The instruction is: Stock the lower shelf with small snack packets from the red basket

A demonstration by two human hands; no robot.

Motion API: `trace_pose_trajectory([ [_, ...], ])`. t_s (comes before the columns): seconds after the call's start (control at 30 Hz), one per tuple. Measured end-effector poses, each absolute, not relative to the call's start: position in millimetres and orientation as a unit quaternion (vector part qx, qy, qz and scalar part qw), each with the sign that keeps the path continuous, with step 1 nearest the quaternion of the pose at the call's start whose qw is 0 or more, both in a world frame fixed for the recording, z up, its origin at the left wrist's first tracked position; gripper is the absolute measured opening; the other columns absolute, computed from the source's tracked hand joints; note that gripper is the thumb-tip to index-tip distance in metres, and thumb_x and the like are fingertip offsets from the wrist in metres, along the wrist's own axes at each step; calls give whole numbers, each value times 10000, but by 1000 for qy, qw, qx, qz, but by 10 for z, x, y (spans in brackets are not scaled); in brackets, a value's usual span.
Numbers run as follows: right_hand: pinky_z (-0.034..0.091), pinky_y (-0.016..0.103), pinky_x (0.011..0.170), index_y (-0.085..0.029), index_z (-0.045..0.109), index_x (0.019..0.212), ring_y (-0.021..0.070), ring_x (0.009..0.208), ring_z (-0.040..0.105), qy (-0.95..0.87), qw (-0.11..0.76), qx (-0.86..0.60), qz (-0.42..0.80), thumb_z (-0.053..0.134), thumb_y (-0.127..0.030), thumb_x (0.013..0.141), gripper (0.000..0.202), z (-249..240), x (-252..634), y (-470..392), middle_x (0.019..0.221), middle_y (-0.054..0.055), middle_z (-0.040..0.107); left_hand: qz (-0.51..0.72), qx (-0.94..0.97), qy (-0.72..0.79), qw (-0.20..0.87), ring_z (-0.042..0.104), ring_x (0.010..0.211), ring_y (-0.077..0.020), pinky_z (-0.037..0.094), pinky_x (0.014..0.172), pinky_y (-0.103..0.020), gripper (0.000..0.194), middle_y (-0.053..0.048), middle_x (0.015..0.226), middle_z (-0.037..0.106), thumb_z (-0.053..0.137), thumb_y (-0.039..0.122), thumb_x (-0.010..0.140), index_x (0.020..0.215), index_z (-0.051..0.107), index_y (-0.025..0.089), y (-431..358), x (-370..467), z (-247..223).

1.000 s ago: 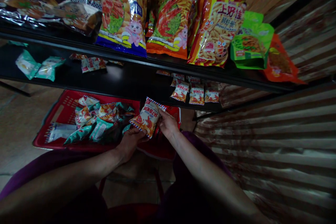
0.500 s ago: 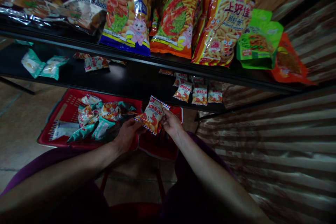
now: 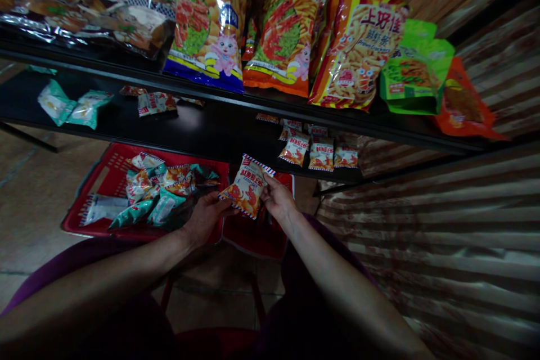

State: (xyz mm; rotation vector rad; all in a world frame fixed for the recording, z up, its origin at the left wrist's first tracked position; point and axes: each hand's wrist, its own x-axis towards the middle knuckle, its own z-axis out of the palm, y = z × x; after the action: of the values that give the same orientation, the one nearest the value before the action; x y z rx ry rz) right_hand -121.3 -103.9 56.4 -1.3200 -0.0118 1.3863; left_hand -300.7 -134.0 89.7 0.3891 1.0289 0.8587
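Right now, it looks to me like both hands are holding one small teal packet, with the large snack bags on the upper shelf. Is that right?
Only the colour is wrong: the head view shows a small white-and-orange packet, not a teal one. The left hand and right hand do hold it, and the large snack bags are on the upper shelf.
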Motion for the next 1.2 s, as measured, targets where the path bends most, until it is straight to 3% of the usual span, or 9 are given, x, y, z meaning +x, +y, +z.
trace_pose_trajectory([
  [0.23,401,165,413,-177,614,643,36,363,357,-7,580,-552,600,725,-154,641,114,578,-1189,-1055,429,-86,510,353,185,480,781,646,718,-170,516,743,-301,276,-59,750,698,822,251,502,683,675,104,-1366,-3048,829],
  [0.47,411,190,452,-178,638,706,67,440,476,-18,548,-549,631,735,-218,654,117,504,-1130,-1065,517,-52,592,328,253,480,773,629,688,-152,499,736,-280,262,-22,719,698,816,301,523,699,709,139,-1429,-3071,884],
  [0.7,382,173,407,-185,614,634,39,370,372,-33,572,-558,600,760,-193,616,148,601,-1189,-1066,437,-89,515,327,204,491,781,649,724,-173,501,774,-310,299,-71,790,711,823,279,508,723,701,110,-1410,-3062,839],
  [0.8,413,191,427,-187,622,635,58,401,437,-34,573,-563,595,758,-192,612,139,636,-1220,-1058,481,-65,577,321,211,494,780,646,721,-180,499,768,-324,318,-82,810,708,815,298,514,734,689,106,-1392,-3073,801],
  [0.93,439,211,449,-175,666,710,95,495,554,-55,575,-569,585,773,-216,587,168,651,-1242,-1054,627,-12,678,345,332,529,701,623,895,-226,467,860,-360,337,-84,916,692,751,324,605,875,674,138,-1364,-3108,776],
  [1.07,437,212,471,-170,673,686,104,528,581,-95,584,-605,533,779,-274,578,184,642,-1261,-1069,638,-6,682,398,508,539,542,469,1202,-242,316,1055,-363,413,-92,1213,582,685,200,667,1076,627,210,-1359,-3121,822],
  [1.2,425,221,496,-176,688,685,105,509,552,-182,577,-621,499,758,-377,600,230,618,-1337,-1100,587,-28,661,376,558,496,548,391,1289,-246,240,1104,-356,422,-87,1302,520,682,190,663,1081,634,229,-1402,-3071,871],
])
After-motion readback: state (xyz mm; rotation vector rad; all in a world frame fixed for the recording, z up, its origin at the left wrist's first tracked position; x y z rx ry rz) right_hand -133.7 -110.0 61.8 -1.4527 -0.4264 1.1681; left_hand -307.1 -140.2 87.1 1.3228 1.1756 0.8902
